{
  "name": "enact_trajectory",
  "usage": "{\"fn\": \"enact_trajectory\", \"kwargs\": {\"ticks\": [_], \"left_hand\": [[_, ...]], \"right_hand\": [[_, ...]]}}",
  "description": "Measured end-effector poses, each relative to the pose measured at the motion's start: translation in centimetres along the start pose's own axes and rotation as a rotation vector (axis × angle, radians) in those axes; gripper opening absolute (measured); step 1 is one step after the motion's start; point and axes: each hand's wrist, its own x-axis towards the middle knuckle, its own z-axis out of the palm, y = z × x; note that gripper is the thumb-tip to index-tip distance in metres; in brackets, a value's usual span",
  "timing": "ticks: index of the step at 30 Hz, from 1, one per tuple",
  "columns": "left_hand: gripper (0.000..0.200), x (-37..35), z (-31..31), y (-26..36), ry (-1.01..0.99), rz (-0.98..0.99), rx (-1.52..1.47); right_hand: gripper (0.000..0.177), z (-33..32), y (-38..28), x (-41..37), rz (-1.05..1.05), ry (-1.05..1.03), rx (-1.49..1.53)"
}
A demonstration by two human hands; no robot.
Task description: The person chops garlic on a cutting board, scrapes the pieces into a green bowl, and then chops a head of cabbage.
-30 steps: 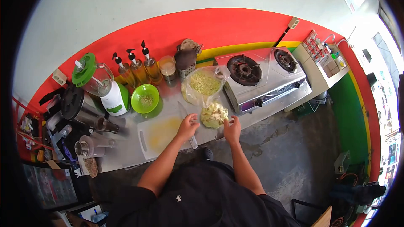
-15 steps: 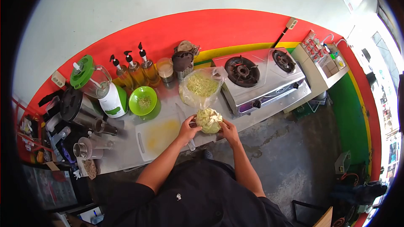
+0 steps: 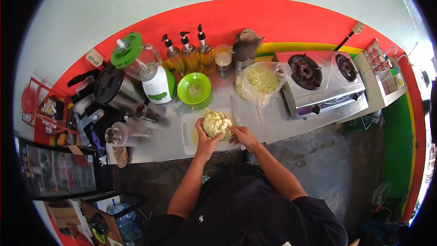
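A pale green cabbage [image 3: 215, 123] is held just above the white cutting board [image 3: 190, 145]. My left hand [image 3: 207, 142] is wrapped round its left and near side, with the thumb across the front. My right hand [image 3: 243, 137] is at the cabbage's right edge, its fingers curled. What those fingers grip, if anything, is hidden. A knife [image 3: 235, 108] lies beside the board with its blade pointing away from me. The right hand overlaps its handle end in this view. Beyond it sits a clear plastic bag of shredded cabbage [image 3: 263, 81].
Behind the board stand a green bowl [image 3: 207, 92], a blender [image 3: 157, 84] and several pump bottles of oil [image 3: 190, 59]. A two-burner gas stove [image 3: 325, 95] is on the right. Steel cups [image 3: 120, 135] and a dark-lidded container [image 3: 109, 84] crowd the left end of the steel counter [image 3: 159, 150].
Both hands have carried the cabbage left, over the cutting board, and its leafy side is turned differently. The camera view has shifted left, so the counter appears further right.
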Motion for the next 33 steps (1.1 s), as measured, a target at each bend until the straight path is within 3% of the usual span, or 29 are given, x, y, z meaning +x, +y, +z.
{"fn": "enact_trajectory", "kwargs": {"ticks": [2, 6, 8, 10, 12, 16, 18, 19, 21, 24, 28, 33], "left_hand": [[0.092, -0.5, -0.9, 1.0, 0.033, 0.143, 0.195], [0.095, -0.6, -3.3, 0.4, 0.074, 0.118, 0.17], [0.094, 0.0, -4.4, -1.2, 0.154, 0.199, 0.408], [0.093, 0.0, -4.1, -0.5, 0.148, 0.191, 0.406], [0.092, 0.4, -4.0, -0.1, 0.14, 0.181, 0.406], [0.089, 1.4, -4.5, 0.8, 0.127, 0.097, 0.427], [0.088, 1.2, -4.4, 1.6, 0.137, 0.045, 0.394], [0.088, 1.0, -4.1, 2.5, 0.127, 0.014, 0.374], [0.087, 1.0, -3.9, 2.9, 0.11, -0.016, 0.359], [0.087, 2.1, -4.0, 1.6, 0.052, 0.04, 0.397], [0.084, 3.5, -4.3, -0.2, 0.037, 0.124, 0.488], [0.071, 4.0, -3.8, -0.6, 0.063, 0.217, 0.545]], "right_hand": [[0.049, 1.8, 0.2, 0.8, -0.014, -0.056, -0.071], [0.053, 4.1, 0.0, 1.4, -0.04, -0.093, -0.248], [0.054, 4.3, 0.9, 2.0, -0.074, -0.071, -0.331], [0.056, 4.1, 1.8, 2.2, -0.11, -0.042, -0.413], [0.053, 3.6, 2.6, 1.9, -0.37, 0.159, -0.587], [0.049, 1.4, 2.7, 0.9, -0.491, 0.377, -0.696], [0.052, 0.5, 3.2, 0.2, -0.541, 0.685, -1.031], [0.052, 0.3, 3.5, -0.1, -0.542, 0.69, -1.028], [0.052, 0.1, 4.2, -0.4, -0.282, 0.571, -1.079], [0.049, 0.3, 5.1, -0.1, -0.185, 0.513, -0.985], [0.043, -0.2, 5.4, 0.4, -0.153, 0.523, -1.03], [0.028, -0.2, 5.7, -0.2, -0.285, 0.566, -0.782]]}}
